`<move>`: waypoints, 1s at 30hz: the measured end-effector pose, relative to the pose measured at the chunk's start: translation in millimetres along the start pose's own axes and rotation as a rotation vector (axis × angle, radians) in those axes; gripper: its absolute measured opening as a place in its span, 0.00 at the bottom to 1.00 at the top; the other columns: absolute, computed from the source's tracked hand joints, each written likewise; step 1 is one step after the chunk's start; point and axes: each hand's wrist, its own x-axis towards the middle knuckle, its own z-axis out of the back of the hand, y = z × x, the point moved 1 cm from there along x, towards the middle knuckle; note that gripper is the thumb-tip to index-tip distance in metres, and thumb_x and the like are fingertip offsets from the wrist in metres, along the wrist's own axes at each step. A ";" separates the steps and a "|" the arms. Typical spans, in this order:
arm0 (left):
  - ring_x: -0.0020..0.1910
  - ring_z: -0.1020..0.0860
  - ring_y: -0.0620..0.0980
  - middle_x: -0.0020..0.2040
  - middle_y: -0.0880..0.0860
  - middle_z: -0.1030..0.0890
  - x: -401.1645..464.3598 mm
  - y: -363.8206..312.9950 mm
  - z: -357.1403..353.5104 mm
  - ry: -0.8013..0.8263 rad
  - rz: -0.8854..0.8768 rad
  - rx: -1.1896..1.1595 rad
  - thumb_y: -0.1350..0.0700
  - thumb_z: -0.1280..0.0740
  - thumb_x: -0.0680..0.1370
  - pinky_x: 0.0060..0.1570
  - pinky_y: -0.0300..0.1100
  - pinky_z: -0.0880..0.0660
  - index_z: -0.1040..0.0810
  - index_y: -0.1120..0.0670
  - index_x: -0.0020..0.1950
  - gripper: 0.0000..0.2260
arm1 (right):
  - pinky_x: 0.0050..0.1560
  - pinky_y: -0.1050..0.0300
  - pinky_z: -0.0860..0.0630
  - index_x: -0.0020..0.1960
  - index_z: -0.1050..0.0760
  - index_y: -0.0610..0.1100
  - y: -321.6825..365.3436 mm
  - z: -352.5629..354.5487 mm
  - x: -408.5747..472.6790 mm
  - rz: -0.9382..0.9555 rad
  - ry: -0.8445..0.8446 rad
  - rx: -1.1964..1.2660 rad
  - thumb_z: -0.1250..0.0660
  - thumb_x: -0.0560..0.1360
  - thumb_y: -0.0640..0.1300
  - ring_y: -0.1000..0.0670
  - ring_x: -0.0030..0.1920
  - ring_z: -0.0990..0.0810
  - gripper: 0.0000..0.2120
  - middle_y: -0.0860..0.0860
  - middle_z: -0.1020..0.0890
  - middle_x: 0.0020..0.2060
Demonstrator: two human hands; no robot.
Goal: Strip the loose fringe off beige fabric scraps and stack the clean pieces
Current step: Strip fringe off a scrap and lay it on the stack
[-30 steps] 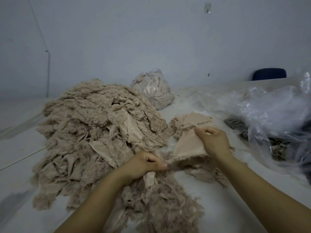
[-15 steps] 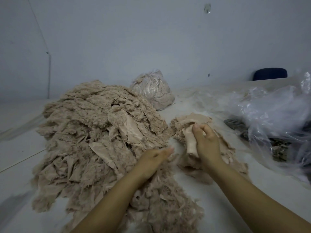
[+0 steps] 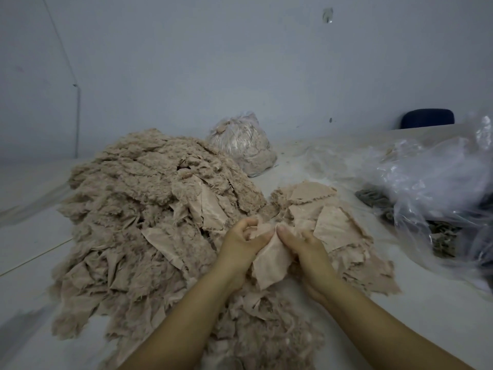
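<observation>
Hands have closed together at lower centre since a moment ago: left hand (image 3: 241,245) and right hand (image 3: 304,247) both pinch one smooth beige fabric scrap (image 3: 269,265), so another stripping pull looks ready.

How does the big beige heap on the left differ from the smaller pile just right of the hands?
The big heap is far larger and taller; the smaller pile lies low. The big heap looks fuzzy and crumpled, with fringe all over; the smaller pile shows mostly smooth, flat pieces laid on one another. The big heap reaches back toward the filled plastic bag; the smaller pile lies nearer the clear plastic sheeting. Both are the same beige fabric on the same table.
</observation>
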 end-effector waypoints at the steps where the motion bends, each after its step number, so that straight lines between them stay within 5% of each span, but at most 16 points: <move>1: 0.51 0.20 0.55 0.55 0.59 0.20 -1.5 -0.5 0.8 -0.023 -0.042 0.107 0.58 0.29 0.74 0.48 0.48 0.21 0.25 0.55 0.57 0.13 | 0.34 0.56 0.22 0.44 0.22 0.40 2.9 0.1 1.4 -0.026 0.000 0.044 0.26 0.68 0.49 0.47 0.37 0.17 0.13 0.44 0.16 0.36; 5: 0.37 0.25 0.56 0.40 0.59 0.23 -1.0 -1.1 7.4 -0.214 -0.246 0.263 0.51 0.37 0.79 0.37 0.49 0.29 0.27 0.61 0.44 0.13 | 0.23 0.60 0.31 0.39 0.30 0.43 1.7 -3.1 3.5 0.045 -0.110 -0.004 0.35 0.78 0.43 0.52 0.25 0.26 0.10 0.50 0.24 0.26; 8: 0.33 0.32 0.51 0.34 0.56 0.30 -1.2 0.2 7.9 -0.272 -0.260 0.192 0.53 0.40 0.81 0.35 0.44 0.35 0.30 0.58 0.37 0.15 | 0.31 0.56 0.34 0.38 0.33 0.44 -0.4 -9.4 1.8 0.180 -0.183 -0.126 0.38 0.80 0.43 0.47 0.32 0.31 0.12 0.47 0.29 0.31; 12: 0.37 0.27 0.52 0.38 0.58 0.25 5.1 6.5 12.9 -0.314 -0.150 0.054 0.55 0.40 0.81 0.39 0.45 0.30 0.25 0.62 0.42 0.14 | 0.37 0.54 0.34 0.36 0.32 0.47 -1.7 -13.2 -1.6 0.281 -0.217 -0.201 0.38 0.80 0.44 0.48 0.34 0.32 0.13 0.50 0.29 0.31; 15: 0.32 0.23 0.47 0.34 0.53 0.20 9.3 9.8 15.6 -0.323 -0.109 0.016 0.54 0.39 0.81 0.31 0.38 0.26 0.21 0.58 0.40 0.13 | 0.37 0.54 0.33 0.36 0.32 0.48 -4.0 -14.6 -3.3 0.299 -0.231 -0.214 0.38 0.79 0.44 0.50 0.34 0.30 0.13 0.52 0.28 0.30; 20: 0.20 0.39 0.45 0.23 0.49 0.34 18.5 10.1 51.4 -0.570 -0.024 -0.012 0.53 0.41 0.82 0.19 0.33 0.42 0.26 0.56 0.39 0.14 | 0.38 0.52 0.30 0.38 0.32 0.47 8.7 3.5 3.6 0.324 -0.315 -0.247 0.39 0.80 0.44 0.48 0.35 0.28 0.12 0.49 0.27 0.32; 22: 0.17 0.39 0.43 0.21 0.48 0.35 20.4 12.1 60.6 -0.489 -0.044 0.045 0.54 0.42 0.82 0.17 0.31 0.43 0.27 0.56 0.38 0.14 | 0.32 0.55 0.32 0.39 0.31 0.46 14.7 13.6 7.4 0.305 -0.275 -0.261 0.40 0.81 0.45 0.51 0.29 0.29 0.11 0.49 0.28 0.28; 25: 0.25 0.28 0.44 0.29 0.52 0.27 15.9 11.3 45.4 -0.271 0.016 0.076 0.54 0.43 0.83 0.25 0.35 0.29 0.26 0.58 0.41 0.14 | 0.20 0.60 0.37 0.41 0.30 0.45 17.4 11.8 9.8 0.247 -0.143 -0.204 0.41 0.81 0.47 0.50 0.20 0.33 0.11 0.47 0.30 0.23; 28: 0.41 0.20 0.52 0.41 0.58 0.20 9.7 7.2 21.3 -0.135 0.146 -0.024 0.47 0.44 0.82 0.41 0.44 0.21 0.24 0.61 0.46 0.18 | 0.23 0.62 0.33 0.43 0.28 0.45 19.1 -1.8 12.2 0.220 -0.080 -0.134 0.41 0.81 0.47 0.54 0.24 0.29 0.11 0.52 0.26 0.25; 30: 0.45 0.19 0.54 0.46 0.58 0.18 5.8 4.1 7.7 -0.048 0.307 -0.043 0.39 0.46 0.80 0.38 0.46 0.21 0.23 0.59 0.51 0.25 | 0.28 0.61 0.30 0.44 0.28 0.44 19.5 -11.5 14.4 0.225 -0.046 -0.060 0.42 0.81 0.46 0.54 0.28 0.27 0.10 0.51 0.25 0.29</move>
